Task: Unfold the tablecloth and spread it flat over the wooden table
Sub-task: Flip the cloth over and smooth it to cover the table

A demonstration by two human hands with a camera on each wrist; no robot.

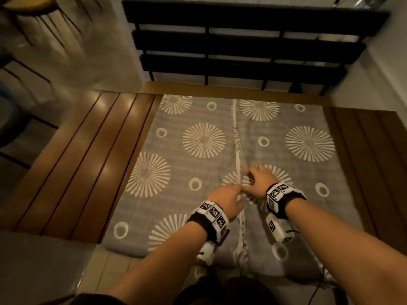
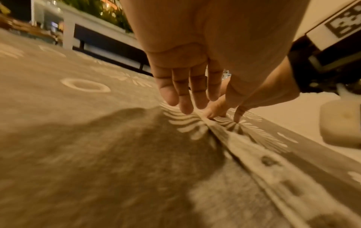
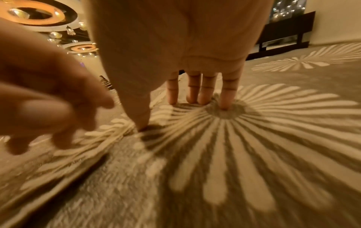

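Left hand (image 1: 226, 202) low and centre in the head view, fingers (image 2: 184, 92) straight, pointing down. Right hand (image 1: 257, 183) just beside it, fingertips (image 3: 224, 100) pressed down, thumb apparently planted too. Both forearms reached in from the bottom edge.

Tablecloth (image 1: 198, 139) near edge cut off below, left hand (image 3: 39, 95) blurred — fingertips unclear

Bare wooden table (image 1: 92, 155) flanks the tablecloth (image 1: 193, 119); black bench (image 1: 242, 51) blocks beyond
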